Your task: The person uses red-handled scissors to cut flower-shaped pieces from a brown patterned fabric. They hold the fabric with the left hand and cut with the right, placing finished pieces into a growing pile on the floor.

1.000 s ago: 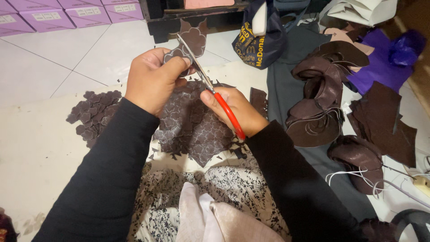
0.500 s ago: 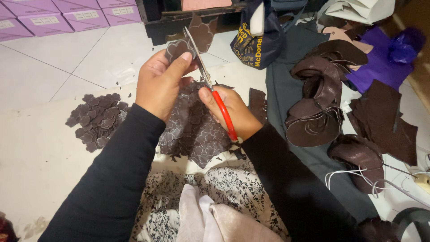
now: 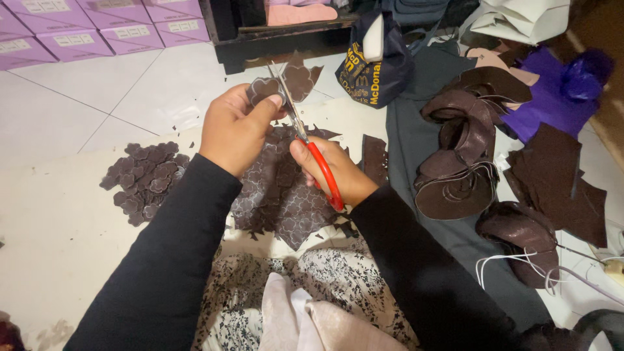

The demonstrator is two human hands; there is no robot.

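We see 2 hands at work over the middle of the scene. The left hand (image 3: 235, 130) is closed in a pinch on 1 small brown leather piece (image 3: 265, 90) with a scalloped edge, thumb pressed against its near side. The right hand (image 3: 338, 170) grips 1 pair of red-handled scissors (image 3: 305, 140), fingers through the loops; the blades point away from us and stand slightly apart — they meet the leather piece at its right edge.

Under both hands lies 1 large brown sheet (image 3: 286, 195) marked all over with scalloped outlines. To the left, on the pale floor covering (image 3: 58, 234), sits 1 pile of cut pieces (image 3: 144, 179) — too many and too overlapped to count.

To the right we count 3 brown shoe uppers (image 3: 458, 166) heaped together, with 1 more (image 3: 523, 244) nearer and trailing white thread. Far left, 5 lilac boxes (image 3: 78, 29) show in 2 rows. At the far centre hangs 1 dark blue bag (image 3: 370, 65).
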